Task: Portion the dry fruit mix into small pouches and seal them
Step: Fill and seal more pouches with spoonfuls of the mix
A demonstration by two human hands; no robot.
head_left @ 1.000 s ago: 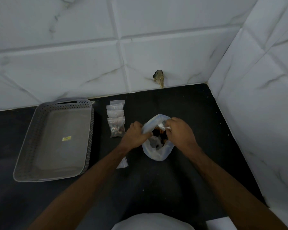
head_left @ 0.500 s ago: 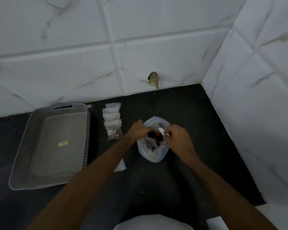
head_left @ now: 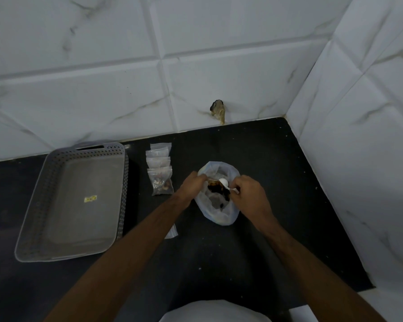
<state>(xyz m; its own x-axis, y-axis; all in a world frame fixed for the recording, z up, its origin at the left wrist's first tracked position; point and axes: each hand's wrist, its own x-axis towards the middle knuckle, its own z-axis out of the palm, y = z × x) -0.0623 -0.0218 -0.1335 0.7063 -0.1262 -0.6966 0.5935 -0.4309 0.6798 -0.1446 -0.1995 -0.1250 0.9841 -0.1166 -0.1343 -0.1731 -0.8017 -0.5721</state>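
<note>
Kitchen corner: marble-look wall tiles (head_left: 219,66), black countertop (head_left: 265,240)

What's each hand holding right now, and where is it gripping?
The right hand pinches a white plastic spoon by its handle end, bowl over the big bag. The left hand grips that bag's rim on its left side.

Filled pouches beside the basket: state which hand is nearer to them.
Left. The left hand grips the big bag's near rim, just right of the filled pouches. The right hand holds the white spoon at the bag's far side.
</note>
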